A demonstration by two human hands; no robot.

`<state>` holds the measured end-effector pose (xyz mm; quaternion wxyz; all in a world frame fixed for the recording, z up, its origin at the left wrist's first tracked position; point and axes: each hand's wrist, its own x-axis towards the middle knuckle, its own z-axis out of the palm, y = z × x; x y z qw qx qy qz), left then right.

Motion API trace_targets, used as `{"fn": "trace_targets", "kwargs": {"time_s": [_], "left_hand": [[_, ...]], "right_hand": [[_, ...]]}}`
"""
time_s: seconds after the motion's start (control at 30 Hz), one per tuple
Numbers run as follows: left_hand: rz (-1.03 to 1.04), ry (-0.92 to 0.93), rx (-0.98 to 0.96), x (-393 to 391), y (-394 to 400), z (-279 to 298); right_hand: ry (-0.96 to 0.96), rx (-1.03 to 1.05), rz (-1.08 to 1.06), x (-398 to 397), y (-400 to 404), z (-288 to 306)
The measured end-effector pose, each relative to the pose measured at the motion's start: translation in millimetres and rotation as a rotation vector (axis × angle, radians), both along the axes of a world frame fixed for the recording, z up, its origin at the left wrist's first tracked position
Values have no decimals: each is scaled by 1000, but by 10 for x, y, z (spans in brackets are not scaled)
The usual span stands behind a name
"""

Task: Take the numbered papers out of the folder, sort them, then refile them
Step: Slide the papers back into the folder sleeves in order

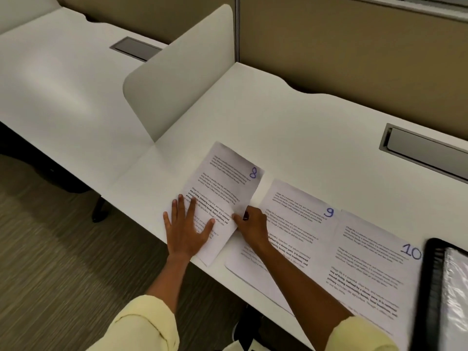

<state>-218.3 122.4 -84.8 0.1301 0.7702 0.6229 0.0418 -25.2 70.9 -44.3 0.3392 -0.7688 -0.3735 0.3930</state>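
Note:
Three printed sheets lie in a row along the near edge of the white desk (291, 127). The sheet marked 8 (228, 178) is on the left, the sheet marked 9 (298, 219) in the middle, the sheet marked 10 (374, 259) on the right. My left hand (186, 229) presses flat, fingers spread, on the lower part of sheet 8. My right hand (249, 224) pinches the right edge of sheet 8, its forearm crossing sheet 9. The black folder (430, 287) with clear plastic sleeves lies open at the far right, cut off by the frame.
A white curved divider panel (182, 72) stands between this desk and the neighbouring desk (50, 84) on the left. A grey cable hatch (425, 150) is set into the desk at the back right. Beige partition walls (354, 46) run behind. Carpet floor (50, 249) lies below.

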Motion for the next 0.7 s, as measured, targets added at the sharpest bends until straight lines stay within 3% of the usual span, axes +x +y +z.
{"fn": "trace_targets", "kwargs": {"time_s": [0.23, 0.37, 0.7], "left_hand": [[65, -244, -57, -75, -96, 181], [91, -414, -72, -79, -300, 377], [117, -958, -491, -42, -1108, 858]], "right_hand": [[62, 74, -84, 75, -341, 85], [200, 127, -118, 138, -703, 157], [205, 229, -265, 99, -1956, 314]]}}
